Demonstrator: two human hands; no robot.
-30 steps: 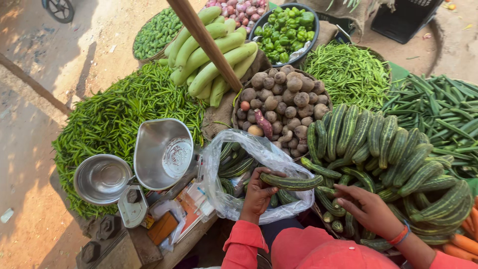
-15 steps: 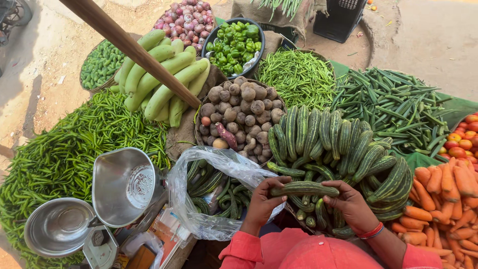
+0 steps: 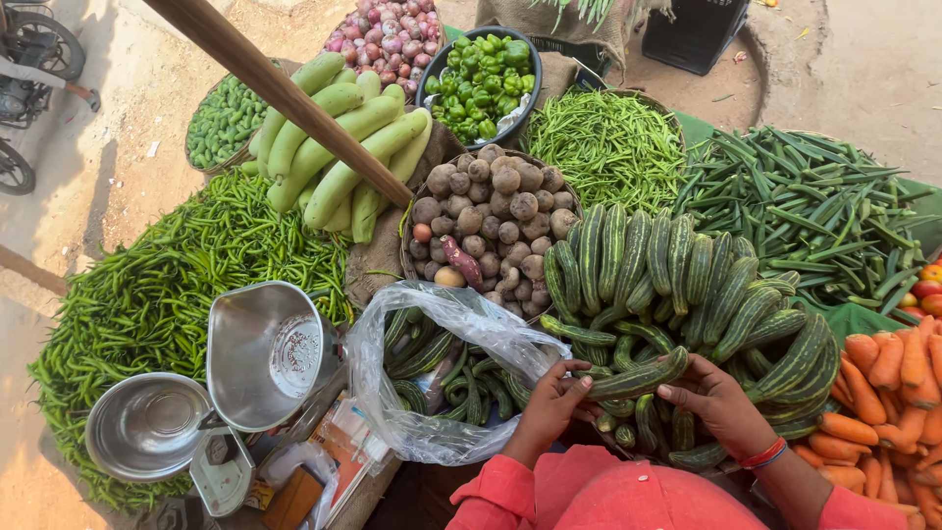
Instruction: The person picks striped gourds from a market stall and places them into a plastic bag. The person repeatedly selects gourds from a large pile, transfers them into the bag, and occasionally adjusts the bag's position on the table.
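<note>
My left hand [image 3: 551, 404] and my right hand [image 3: 714, 399] together hold one striped green cucumber [image 3: 638, 377] by its two ends, level, just above the stacked cucumber pile [image 3: 687, 280]. A clear plastic bag [image 3: 442, 378] with several dark green cucumbers inside lies open just left of my left hand, touching it at the rim. My sleeves are red, and a red band sits on my right wrist.
A metal weighing scale with scoop [image 3: 267, 355] and round pan [image 3: 147, 425] stands at lower left. Around it lie green chillies [image 3: 167, 294], pale bottle gourds [image 3: 343, 147], a basket of brown tubers [image 3: 491, 211], okra [image 3: 814, 211], carrots [image 3: 888, 393], and a wooden pole [image 3: 275, 93] crossing above.
The view shifted right, bringing carrots in. My right hand came onto the cucumber's far end, and the cucumber moved right, away from the bag.
</note>
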